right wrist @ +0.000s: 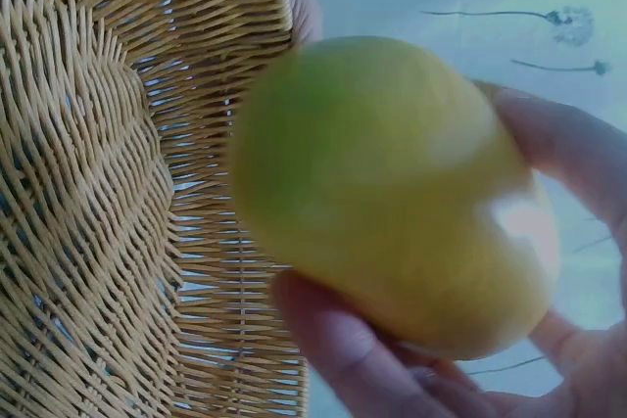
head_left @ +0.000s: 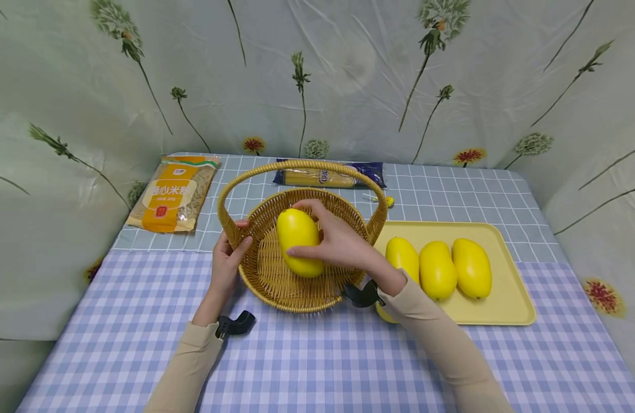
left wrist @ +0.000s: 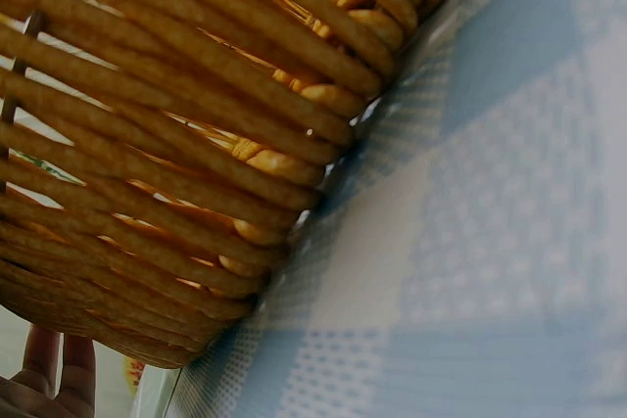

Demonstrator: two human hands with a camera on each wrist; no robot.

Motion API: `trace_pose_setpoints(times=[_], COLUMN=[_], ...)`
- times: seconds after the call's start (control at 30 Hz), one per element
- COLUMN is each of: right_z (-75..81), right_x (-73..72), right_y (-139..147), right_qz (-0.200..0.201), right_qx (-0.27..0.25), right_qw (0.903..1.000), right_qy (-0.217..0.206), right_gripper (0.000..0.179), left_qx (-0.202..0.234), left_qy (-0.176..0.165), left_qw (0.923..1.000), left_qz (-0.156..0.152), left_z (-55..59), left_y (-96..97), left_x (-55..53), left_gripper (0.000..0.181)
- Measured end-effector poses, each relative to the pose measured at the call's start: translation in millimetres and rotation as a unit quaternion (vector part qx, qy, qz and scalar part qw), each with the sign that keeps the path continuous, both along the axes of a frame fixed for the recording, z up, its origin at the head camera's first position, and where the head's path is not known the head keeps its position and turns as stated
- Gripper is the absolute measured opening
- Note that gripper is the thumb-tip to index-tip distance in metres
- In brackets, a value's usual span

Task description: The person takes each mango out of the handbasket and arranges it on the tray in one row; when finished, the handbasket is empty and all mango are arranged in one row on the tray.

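Observation:
In the head view my right hand [head_left: 338, 238] grips a yellow mango [head_left: 299, 241] over the wicker basket [head_left: 268, 289], thumb on the near side and fingers round the far side. The right wrist view shows this mango [right wrist: 392, 203] with a greenish patch, in front of the basket's woven wall [right wrist: 225, 242]. My left hand [head_left: 228, 261] holds the basket's left rim at the foot of its arched handle, thumb over the inner side. The left wrist view shows the basket's outer wall [left wrist: 176, 134] and some left fingers [left wrist: 73, 369] beside it. No other fruit shows in the basket.
Right of the basket, a yellow tray [head_left: 508, 287] bears several mangoes [head_left: 437, 269], one mostly hidden by my right forearm. A spaghetti pack [head_left: 322, 175] lies behind the basket, with a small yellow object [head_left: 389, 201] nearby. An orange food bag [head_left: 172, 195] lies back left.

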State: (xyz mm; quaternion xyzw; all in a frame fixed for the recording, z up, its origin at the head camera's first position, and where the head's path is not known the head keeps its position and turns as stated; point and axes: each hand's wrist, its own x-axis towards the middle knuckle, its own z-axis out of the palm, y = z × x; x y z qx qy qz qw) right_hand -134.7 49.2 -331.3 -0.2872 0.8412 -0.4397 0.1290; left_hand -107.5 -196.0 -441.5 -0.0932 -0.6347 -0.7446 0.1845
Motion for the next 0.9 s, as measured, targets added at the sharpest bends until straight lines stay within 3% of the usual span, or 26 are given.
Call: trace_pose_setpoints(times=[0.37,0.67,0.9], right_z=[6.5,4.1,-1.8], right_x=[25.1,40.1,48.4], right_y=[12,33,61], right_qz=[-0.011,-0.034,-0.074], right_qx=[-0.131,-0.168,-0.207], right_qw=[0.9912,0.9839,0.9701], right_qy=[-0.009,0.049,0.102], right_gripper=[0.075,0.079,0.080], left_qx=[0.007,0.005,-0.005], left_qy=[0.002,0.000,-0.004], left_qw=[1.0000,1.0000,1.0000], left_qz=[-0.002,-0.002,0.001], left_z=[-1.1,-1.6,0.7], left_y=[-0.7,-0.7,0.1], left_x=[1.1,0.2,0.3], left_gripper=[0.031,0.031,0.035])
